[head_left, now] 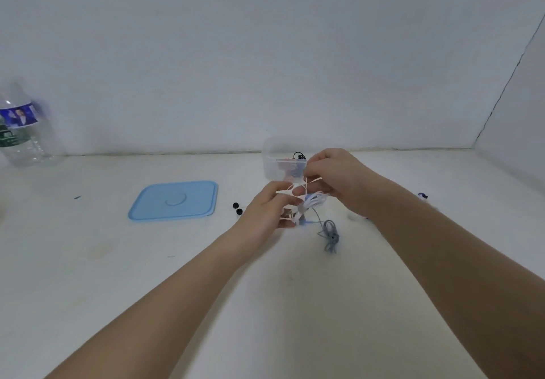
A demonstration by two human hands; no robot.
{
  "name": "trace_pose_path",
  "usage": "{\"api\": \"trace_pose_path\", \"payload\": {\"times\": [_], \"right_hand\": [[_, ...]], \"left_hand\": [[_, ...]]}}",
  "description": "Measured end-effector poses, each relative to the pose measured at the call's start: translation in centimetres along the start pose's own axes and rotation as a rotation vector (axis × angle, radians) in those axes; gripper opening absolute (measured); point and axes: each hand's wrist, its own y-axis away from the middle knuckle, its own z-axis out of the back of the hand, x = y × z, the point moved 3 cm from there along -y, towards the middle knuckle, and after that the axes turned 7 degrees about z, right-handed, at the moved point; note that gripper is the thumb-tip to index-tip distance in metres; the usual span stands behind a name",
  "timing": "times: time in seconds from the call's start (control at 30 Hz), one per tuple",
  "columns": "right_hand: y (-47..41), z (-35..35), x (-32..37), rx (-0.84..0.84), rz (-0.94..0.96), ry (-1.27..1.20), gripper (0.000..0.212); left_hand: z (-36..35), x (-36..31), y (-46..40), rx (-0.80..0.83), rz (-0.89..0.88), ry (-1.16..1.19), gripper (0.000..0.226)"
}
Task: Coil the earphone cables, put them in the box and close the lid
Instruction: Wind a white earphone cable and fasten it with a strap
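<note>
Above the white table, my left hand (267,209) holds a white earphone cable (312,200) wound round its fingers. My right hand (330,173) pinches a white strand of the same cable just above the left fingers. A grey-blue earphone cable (330,234) lies bundled on the table below my hands. Behind my hands stands the clear plastic box (280,160), open, with a dark cable (298,155) showing at its rim. The light blue lid (175,200) lies flat to the left of the box.
Two small black ear tips (237,208) lie between the lid and my left hand. A clear water bottle (22,126) stands at the far left against the wall. A small dark blue item (422,195) lies at the right. A wall closes off the table's right side.
</note>
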Motion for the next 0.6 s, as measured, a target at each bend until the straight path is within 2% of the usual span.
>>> {"api": "trace_pose_path", "payload": {"times": [0.27,0.47,0.53,0.6], "right_hand": [[0.4,-1.7,-2.3,-0.001,-0.057,-0.213,0.012],[0.6,-3.8,-3.8,0.040,-0.182,-0.496,0.006],[0.5,-4.5,-4.4,0.059,-0.218,-0.524,0.001],[0.1,-4.8,-4.8,0.045,-0.203,-0.470,0.005]], "left_hand": [[1.0,0.6,0.2,-0.061,-0.014,-0.057,0.017],[1.8,0.6,-0.2,-0.188,-0.035,0.035,0.016],[2.1,0.4,-0.3,-0.224,-0.078,0.005,0.017],[2.4,0.4,-0.4,-0.252,-0.139,-0.038,0.017]]}}
